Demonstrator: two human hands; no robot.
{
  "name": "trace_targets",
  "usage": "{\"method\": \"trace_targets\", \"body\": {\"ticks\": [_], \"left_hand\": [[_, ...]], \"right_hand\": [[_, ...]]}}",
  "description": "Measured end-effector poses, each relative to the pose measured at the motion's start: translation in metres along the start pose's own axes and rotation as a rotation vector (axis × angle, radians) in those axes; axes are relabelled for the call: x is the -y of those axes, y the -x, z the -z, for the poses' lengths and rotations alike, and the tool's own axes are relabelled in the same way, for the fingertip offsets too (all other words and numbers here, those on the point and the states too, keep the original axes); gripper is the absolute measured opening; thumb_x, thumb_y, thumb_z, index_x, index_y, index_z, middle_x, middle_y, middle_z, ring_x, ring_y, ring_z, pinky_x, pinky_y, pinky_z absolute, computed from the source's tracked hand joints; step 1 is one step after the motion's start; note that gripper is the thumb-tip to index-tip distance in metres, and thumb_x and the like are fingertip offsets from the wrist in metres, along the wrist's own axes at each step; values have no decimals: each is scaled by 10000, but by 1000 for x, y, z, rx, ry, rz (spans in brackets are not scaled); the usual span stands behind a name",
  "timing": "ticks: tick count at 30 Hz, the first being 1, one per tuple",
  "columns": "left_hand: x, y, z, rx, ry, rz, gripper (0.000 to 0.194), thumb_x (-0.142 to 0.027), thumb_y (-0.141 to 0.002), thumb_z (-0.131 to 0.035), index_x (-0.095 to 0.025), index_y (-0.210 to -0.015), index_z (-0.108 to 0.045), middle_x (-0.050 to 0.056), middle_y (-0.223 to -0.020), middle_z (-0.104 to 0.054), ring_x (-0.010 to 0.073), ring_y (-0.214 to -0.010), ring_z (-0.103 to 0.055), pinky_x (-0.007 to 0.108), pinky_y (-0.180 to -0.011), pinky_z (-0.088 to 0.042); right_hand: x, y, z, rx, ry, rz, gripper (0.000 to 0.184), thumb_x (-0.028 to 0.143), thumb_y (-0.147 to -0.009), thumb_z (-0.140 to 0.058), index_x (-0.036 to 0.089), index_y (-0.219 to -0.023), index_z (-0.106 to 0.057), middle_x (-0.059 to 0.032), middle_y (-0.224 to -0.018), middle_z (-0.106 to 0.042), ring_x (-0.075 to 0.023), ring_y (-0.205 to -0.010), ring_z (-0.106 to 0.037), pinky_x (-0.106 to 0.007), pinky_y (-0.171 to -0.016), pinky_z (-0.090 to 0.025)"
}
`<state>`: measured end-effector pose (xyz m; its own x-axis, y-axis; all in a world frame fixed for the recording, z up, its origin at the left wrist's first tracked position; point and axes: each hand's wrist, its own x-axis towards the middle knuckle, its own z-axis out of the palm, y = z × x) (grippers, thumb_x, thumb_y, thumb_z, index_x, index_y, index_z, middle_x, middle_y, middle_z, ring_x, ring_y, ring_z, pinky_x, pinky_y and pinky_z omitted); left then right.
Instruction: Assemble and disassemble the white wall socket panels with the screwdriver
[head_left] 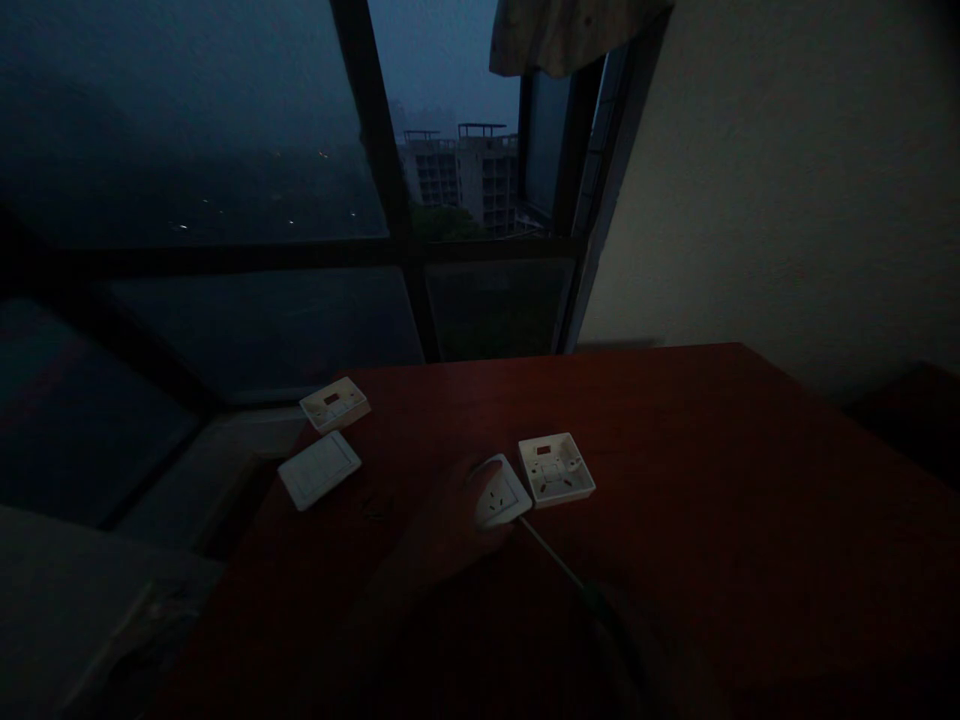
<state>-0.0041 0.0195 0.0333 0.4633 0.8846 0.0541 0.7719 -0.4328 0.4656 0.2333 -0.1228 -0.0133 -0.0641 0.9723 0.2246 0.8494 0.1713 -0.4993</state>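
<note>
My left hand [454, 515] grips a white wall socket [504, 498] by its left side, thumb and fingers around the edges. The slots on the socket's front face up. In the dark lower right, my right hand [637, 630] is closed round the handle of a screwdriver [555, 556]. The screwdriver's thin shaft reaches up and left, its tip at the socket's lower right corner. Just right of the socket lies a white open mounting box [556, 470], hollow side up. The right hand's fingers are mostly lost in shadow.
On the left of the reddish table [675, 430] lie a second mounting box [334, 402] and a white switch plate [319, 470], close to the table's edge. A dark-framed window [405, 250] stands behind, and a pale wall [772, 200] rises on the right. The light is dim.
</note>
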Motion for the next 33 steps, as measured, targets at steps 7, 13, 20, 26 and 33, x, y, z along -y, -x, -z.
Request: {"method": "trace_targets", "body": {"ticks": [7,13,20,26,33], "left_hand": [[1,1,-4,-24,-39,1,727,-355,-711,-677,-222,-1363,-383,89,-1417,-359,295,-1271,-367,429,-1055,-329],[2,-1,-5,-38,19,4,722,-344,-698,-691,-238,-1351,-402,76,-1421,-362,299,-1266,-384,416,-1052,-342],[-1,1,2,29,94,23,752,-364,-670,-723,-253,-1345,-412,68,-1426,-359,293,-1287,-361,419,-1070,-314],[-3,1,0,46,148,1,811,-333,-648,-747,-247,-1365,-378,72,-1419,-369,282,-1297,-346,405,-1081,-299],[2,-2,14,-30,231,-22,715,-371,-753,-676,-273,-1375,-335,60,-1420,-370,260,-1287,-365,415,-1062,-329]], "right_hand": [[15,-2,2,57,-110,-162,384,451,-902,-389,268,-1132,-636,-68,-1108,-685,-246,-969,-656,-330,-810,-535],[23,-11,0,151,-193,-189,318,421,-884,-445,287,-1080,-657,-47,-986,-729,-212,-857,-685,-263,-723,-540],[25,-17,0,182,-56,-141,372,341,-900,-399,218,-1172,-620,-85,-1193,-641,-237,-1024,-639,-323,-858,-524],[31,-27,10,231,-94,-175,363,317,-917,-369,217,-1138,-639,-73,-1141,-672,-204,-991,-655,-276,-848,-522],[24,-20,8,160,-218,-195,362,408,-902,-404,256,-1117,-652,-59,-1099,-693,-226,-967,-664,-304,-821,-539]]}}
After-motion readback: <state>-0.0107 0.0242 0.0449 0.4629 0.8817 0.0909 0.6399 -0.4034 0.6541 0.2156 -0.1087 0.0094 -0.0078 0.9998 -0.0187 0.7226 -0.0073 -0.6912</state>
